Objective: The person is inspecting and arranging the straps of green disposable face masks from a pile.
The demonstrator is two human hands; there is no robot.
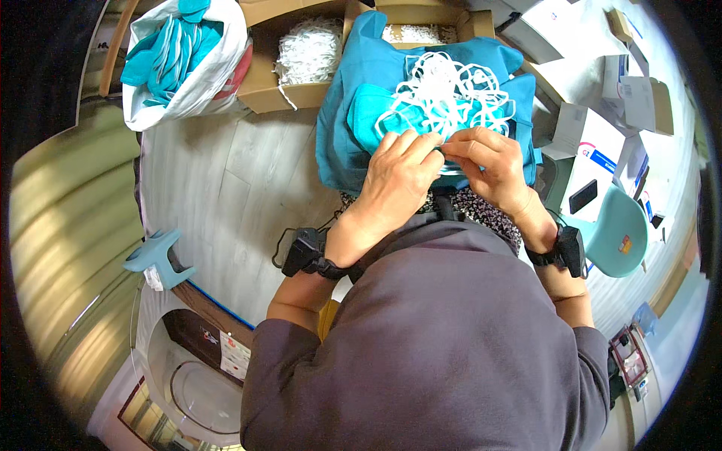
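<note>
My left hand [400, 177] and my right hand [492, 164] meet over my lap, thumbs and fingers pinched. A thin bit of white elastic cord [442, 143] shows between the fingertips; the rest of it is hidden by my fingers. Just beyond lies a tangled heap of white elastic loops [450, 86]. The heap rests on a stack of bright teal fabric pieces [366, 113], whose near side my hands partly cover. Under these, a darker blue cloth [336, 143] spreads across my lap.
At the far left stands a white bag [229, 37] filled with teal pieces [169, 60]. A cardboard box [263, 98] beside it holds white cords [310, 52]. Another box [474, 26] sits behind the cloth. To the right are white cartons [587, 131], a phone [583, 196] and a green stool [620, 233].
</note>
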